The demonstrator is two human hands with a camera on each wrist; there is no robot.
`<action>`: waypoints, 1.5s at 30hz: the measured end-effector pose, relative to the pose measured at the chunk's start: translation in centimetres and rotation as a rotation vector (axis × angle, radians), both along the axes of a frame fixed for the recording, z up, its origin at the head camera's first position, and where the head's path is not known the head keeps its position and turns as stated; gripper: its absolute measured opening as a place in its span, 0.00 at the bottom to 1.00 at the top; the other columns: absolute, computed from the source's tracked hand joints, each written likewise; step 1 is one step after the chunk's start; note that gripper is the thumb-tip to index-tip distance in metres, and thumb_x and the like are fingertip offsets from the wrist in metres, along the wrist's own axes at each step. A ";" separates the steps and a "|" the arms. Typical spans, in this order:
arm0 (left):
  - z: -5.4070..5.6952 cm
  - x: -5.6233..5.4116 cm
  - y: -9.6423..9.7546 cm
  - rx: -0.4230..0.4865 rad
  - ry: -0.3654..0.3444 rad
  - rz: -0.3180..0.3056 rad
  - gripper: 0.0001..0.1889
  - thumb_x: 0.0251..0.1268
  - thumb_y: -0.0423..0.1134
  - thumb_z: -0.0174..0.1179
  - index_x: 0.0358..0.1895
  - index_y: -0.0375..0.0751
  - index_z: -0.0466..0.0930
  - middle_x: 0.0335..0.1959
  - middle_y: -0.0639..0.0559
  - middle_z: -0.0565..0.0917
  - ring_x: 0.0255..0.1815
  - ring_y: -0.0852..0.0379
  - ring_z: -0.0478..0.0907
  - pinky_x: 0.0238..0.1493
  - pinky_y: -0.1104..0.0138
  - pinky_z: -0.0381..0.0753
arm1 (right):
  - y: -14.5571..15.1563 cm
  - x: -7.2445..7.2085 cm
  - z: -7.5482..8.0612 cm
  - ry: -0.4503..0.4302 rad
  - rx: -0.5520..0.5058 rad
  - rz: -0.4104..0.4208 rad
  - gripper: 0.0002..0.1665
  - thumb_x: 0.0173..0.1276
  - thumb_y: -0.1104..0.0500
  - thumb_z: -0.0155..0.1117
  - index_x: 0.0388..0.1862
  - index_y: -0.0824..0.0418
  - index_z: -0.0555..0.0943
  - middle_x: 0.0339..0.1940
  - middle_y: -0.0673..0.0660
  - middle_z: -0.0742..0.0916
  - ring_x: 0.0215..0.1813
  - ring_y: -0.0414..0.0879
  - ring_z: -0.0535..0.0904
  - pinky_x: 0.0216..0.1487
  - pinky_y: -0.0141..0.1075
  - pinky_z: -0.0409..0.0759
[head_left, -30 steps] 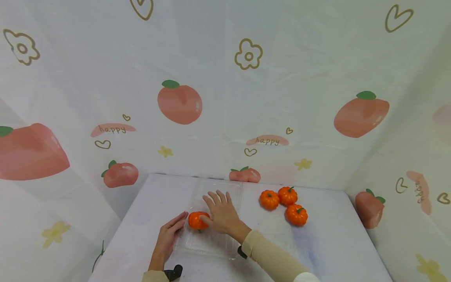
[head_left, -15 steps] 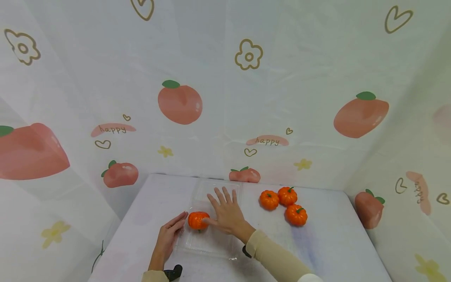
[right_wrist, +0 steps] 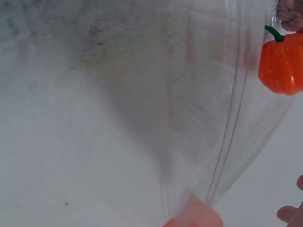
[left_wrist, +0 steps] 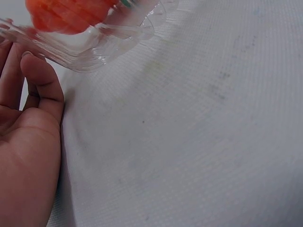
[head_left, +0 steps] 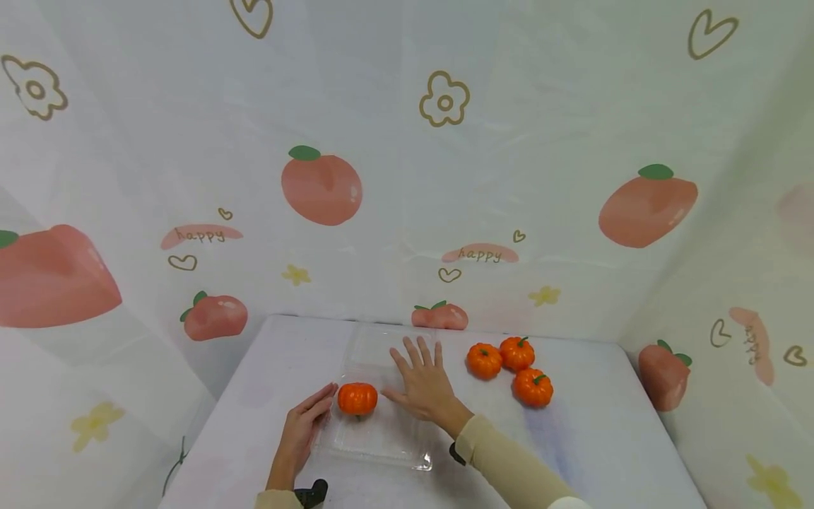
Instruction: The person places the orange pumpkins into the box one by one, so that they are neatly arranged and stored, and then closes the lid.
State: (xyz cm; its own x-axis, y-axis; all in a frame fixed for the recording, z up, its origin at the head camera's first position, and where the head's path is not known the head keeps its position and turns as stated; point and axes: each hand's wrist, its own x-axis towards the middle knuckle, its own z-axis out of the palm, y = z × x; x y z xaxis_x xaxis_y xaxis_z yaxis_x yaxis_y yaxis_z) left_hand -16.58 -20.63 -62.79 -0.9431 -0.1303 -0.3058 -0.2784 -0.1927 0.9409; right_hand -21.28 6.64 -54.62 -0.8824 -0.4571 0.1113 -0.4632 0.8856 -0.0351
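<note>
One small orange pumpkin (head_left: 357,399) sits inside a clear plastic clamshell box (head_left: 381,452), toward its left wall in the head view. Beside that wall is my left hand (head_left: 297,433), fingertips right at the plastic; in the left wrist view the fingers of the left hand (left_wrist: 35,127) rest loosely bent under the box rim (left_wrist: 85,61). My right hand (head_left: 427,385) spreads its fingers over the right part of the box, holding nothing, its thumb pointing at the pumpkin with a gap between. The right wrist view shows the pumpkin (right_wrist: 284,66) with its green stem beyond the clear wall.
The box's clear lid (head_left: 375,346) lies folded back behind it. Several things stand right of the lid: a pumpkin (head_left: 485,361), a second pumpkin (head_left: 517,353) and a third pumpkin (head_left: 533,388). A printed white curtain (head_left: 381,283) surrounds the table (head_left: 483,452).
My right hand has let go of the pumpkin, moved right and away from it, and straightened its fingers. The pumpkin stays in the box; my left hand has not moved.
</note>
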 end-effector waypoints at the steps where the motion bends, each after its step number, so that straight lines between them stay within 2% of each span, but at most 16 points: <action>1: 0.0 0.0 0.0 -0.004 -0.002 -0.001 0.30 0.69 0.44 0.66 0.72 0.39 0.73 0.60 0.64 0.85 0.54 0.78 0.81 0.54 0.79 0.80 | 0.2 0.0 0.0 -0.008 0.003 -0.004 0.49 0.71 0.23 0.45 0.83 0.45 0.58 0.85 0.58 0.60 0.84 0.62 0.53 0.80 0.68 0.49; 4: 0.0 -0.1 0.0 0.011 -0.005 0.012 0.30 0.68 0.44 0.67 0.71 0.39 0.74 0.58 0.65 0.86 0.54 0.78 0.81 0.53 0.79 0.80 | 0.7 -0.2 0.0 -0.018 0.003 -0.016 0.49 0.71 0.23 0.45 0.83 0.46 0.58 0.85 0.58 0.60 0.84 0.62 0.53 0.80 0.68 0.48; 13: 0.0 -0.6 0.1 0.033 0.019 -0.005 0.32 0.68 0.46 0.67 0.72 0.40 0.73 0.56 0.70 0.87 0.56 0.76 0.81 0.55 0.79 0.80 | 2.1 -1.1 0.1 -0.011 -0.053 -0.064 0.48 0.71 0.24 0.46 0.82 0.47 0.61 0.84 0.59 0.61 0.84 0.62 0.54 0.79 0.70 0.47; 24: -0.1 -0.3 0.1 0.013 -0.003 0.001 0.31 0.67 0.47 0.67 0.72 0.41 0.73 0.60 0.65 0.86 0.55 0.77 0.81 0.55 0.79 0.80 | 3.6 -0.7 -1.1 -0.030 -0.037 -0.077 0.48 0.71 0.23 0.45 0.82 0.47 0.60 0.85 0.60 0.59 0.84 0.63 0.53 0.79 0.71 0.47; 31: -0.2 -0.1 -0.1 -0.002 0.006 -0.021 0.33 0.67 0.49 0.67 0.72 0.41 0.73 0.56 0.72 0.86 0.55 0.79 0.80 0.55 0.80 0.79 | 4.8 -0.7 -1.5 -0.029 -0.046 -0.121 0.47 0.71 0.25 0.47 0.81 0.47 0.62 0.85 0.60 0.60 0.84 0.63 0.54 0.79 0.70 0.48; 36: -0.1 -0.2 -0.1 0.009 0.010 -0.017 0.33 0.67 0.47 0.67 0.72 0.39 0.72 0.53 0.74 0.87 0.55 0.79 0.80 0.55 0.81 0.78 | 5.8 -0.5 -2.0 -0.004 -0.029 -0.115 0.46 0.72 0.26 0.49 0.80 0.48 0.64 0.84 0.61 0.62 0.83 0.65 0.56 0.79 0.70 0.49; 45: -0.2 -0.1 -0.1 -0.010 -0.008 -0.009 0.32 0.66 0.48 0.68 0.72 0.41 0.74 0.63 0.63 0.84 0.54 0.80 0.80 0.55 0.82 0.78 | 7.3 0.2 -2.4 -0.031 -0.036 -0.144 0.46 0.73 0.28 0.49 0.80 0.51 0.64 0.84 0.63 0.62 0.83 0.66 0.56 0.79 0.71 0.48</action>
